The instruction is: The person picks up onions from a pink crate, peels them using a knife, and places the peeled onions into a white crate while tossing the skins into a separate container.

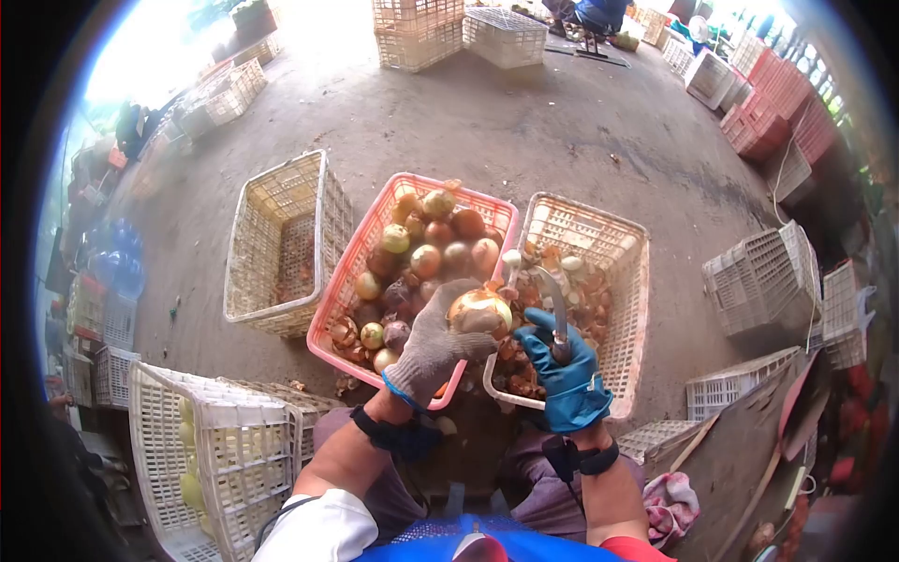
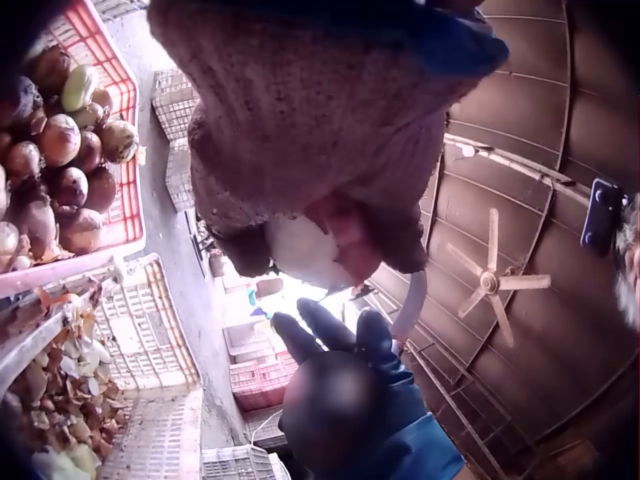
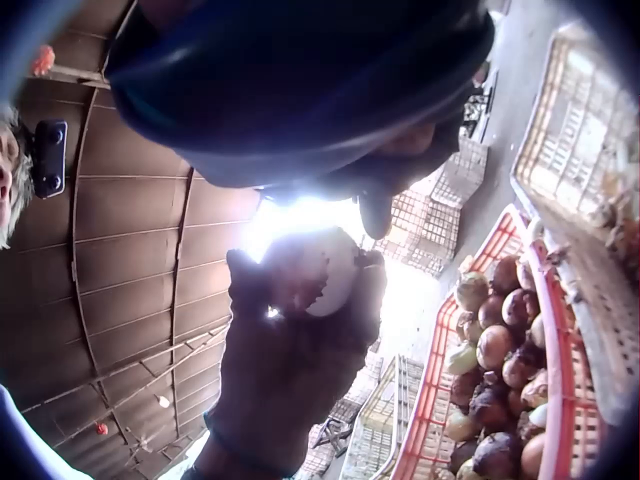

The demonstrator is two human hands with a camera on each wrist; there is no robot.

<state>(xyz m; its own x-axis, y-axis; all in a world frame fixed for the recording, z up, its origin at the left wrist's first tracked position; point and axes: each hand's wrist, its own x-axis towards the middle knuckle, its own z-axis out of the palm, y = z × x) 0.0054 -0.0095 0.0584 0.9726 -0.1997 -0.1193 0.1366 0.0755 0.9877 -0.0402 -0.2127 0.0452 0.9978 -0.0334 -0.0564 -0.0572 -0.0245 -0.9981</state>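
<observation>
In the head view my left hand (image 1: 429, 348), in a grey knit glove, holds a large onion (image 1: 480, 311) over the edge between two crates. The left wrist view shows a pale bare patch on this onion (image 2: 305, 250) beside reddish-brown skin. My right hand (image 1: 569, 379), in a blue rubber glove, grips a knife (image 1: 559, 314) with a curved blade pointing up and away. The blade stands just right of the onion, apart from it. Beneath the left hand is a pink crate (image 1: 323, 323) of onions; beneath the right, a white crate (image 1: 641, 309) with loose skins and trimmings.
Left of the pink crate stands a whitish crate (image 1: 239, 272) with a few scraps inside. Stacked white crates (image 1: 178, 393) sit close by my left leg. More crates (image 1: 763, 281) and a leaning board (image 1: 740, 468) line the right side. Someone sits at the far back.
</observation>
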